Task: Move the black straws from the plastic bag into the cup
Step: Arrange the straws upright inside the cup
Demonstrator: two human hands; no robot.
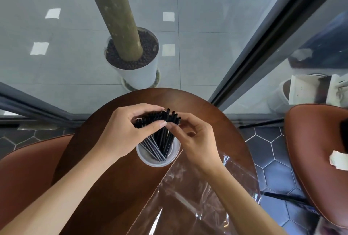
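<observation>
A bundle of black straws stands in a white cup in the middle of the round brown table. Their tops fan out above the rim. My left hand curls round the upper ends from the left, thumb across the front. From the right, my right hand pinches the tops of the rightmost straws with thumb and fingertips. The clear plastic bag lies flat on the table to the right of the cup and towards me; no straws show inside it.
A white planter with a thick trunk stands on the floor beyond the glass wall. Brown leather chairs sit at the left and right. The table's far edge is close behind the cup.
</observation>
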